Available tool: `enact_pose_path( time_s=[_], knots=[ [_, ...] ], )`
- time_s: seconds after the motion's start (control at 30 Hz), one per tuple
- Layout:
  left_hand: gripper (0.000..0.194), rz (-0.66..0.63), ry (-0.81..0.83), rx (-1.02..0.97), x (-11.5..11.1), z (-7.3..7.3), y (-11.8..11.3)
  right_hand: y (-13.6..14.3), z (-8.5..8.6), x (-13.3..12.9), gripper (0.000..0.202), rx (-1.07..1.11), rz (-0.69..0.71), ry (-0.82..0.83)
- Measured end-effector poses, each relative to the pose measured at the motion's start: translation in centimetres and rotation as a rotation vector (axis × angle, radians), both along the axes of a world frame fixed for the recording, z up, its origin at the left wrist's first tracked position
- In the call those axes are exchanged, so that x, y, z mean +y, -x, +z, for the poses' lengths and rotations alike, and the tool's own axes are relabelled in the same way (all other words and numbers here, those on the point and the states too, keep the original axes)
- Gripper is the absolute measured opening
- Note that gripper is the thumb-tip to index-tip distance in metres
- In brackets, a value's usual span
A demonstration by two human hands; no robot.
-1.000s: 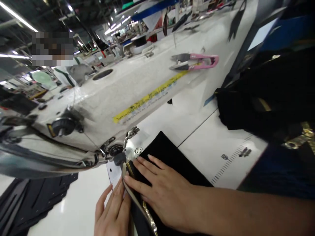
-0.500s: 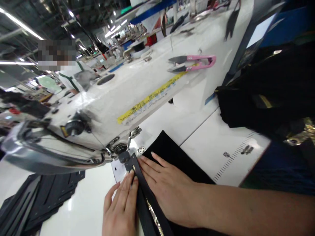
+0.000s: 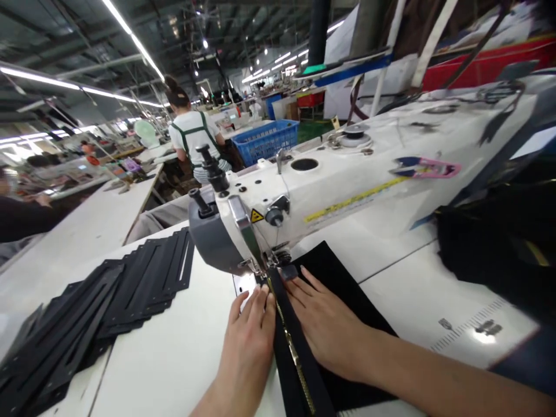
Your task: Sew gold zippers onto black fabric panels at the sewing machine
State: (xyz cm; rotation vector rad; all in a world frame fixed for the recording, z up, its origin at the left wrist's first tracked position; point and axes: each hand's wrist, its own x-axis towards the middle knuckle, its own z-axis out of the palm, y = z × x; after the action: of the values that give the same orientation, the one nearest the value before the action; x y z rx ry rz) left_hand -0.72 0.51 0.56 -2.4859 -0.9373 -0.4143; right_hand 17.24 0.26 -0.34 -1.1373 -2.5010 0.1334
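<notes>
The fingers of the left hand [image 3: 249,341] were stretched out and mostly side by side, the outermost a little apart, with their tips laid on the left edge of a black strip [image 3: 313,376]; its thumb could not be made out. The fingers of the right hand [image 3: 328,324] lay flat and close together except for one held off from the rest, and they rested along the strip's other edge and on a black fabric panel [image 3: 356,295] that spread out on their right. Between the two sets of fingers ran the strip, with a gold-toothed zipper [image 3: 290,341] down its length, its far end at the presser foot [image 3: 264,272] just beyond the fingertips. Above and past the fingers stretched the white arm of a sewing machine [image 3: 365,179], with a yellow tape [image 3: 356,200] along its side and pink-handled snips [image 3: 428,167] farther right. Well to the left of the left fingers, black slotted pieces [image 3: 143,278] lay fanned in an overlapping pile on the white table [image 3: 182,359]. To the right of the right fingers were printed ruler marks [image 3: 471,324], and beyond them a heap of dark cloth [image 3: 486,237]. Farthest from the fingers, past the machine, a person in a white top with green straps [image 3: 195,133] was turned away near a blue basket [image 3: 269,142].
</notes>
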Motion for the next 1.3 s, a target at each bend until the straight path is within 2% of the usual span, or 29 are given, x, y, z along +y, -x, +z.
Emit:
enact_pose_path(
  time_s=[0.57,0.93,1.3],
  knots=[
    [0.038,0.033,0.056,-0.112,-0.1,-0.6,-0.8,0.1,0.0,0.0,0.05,-0.101,-0.022,-0.054],
    [0.036,0.001,0.067,-0.104,0.1,-0.5,-0.7,-0.1,0.4,0.2,0.049,-0.099,-0.013,0.061],
    [0.028,-0.003,0.099,-0.17,0.6,-0.2,-0.8,-0.2,0.9,0.2,0.049,-0.05,0.007,0.077]
  ],
)
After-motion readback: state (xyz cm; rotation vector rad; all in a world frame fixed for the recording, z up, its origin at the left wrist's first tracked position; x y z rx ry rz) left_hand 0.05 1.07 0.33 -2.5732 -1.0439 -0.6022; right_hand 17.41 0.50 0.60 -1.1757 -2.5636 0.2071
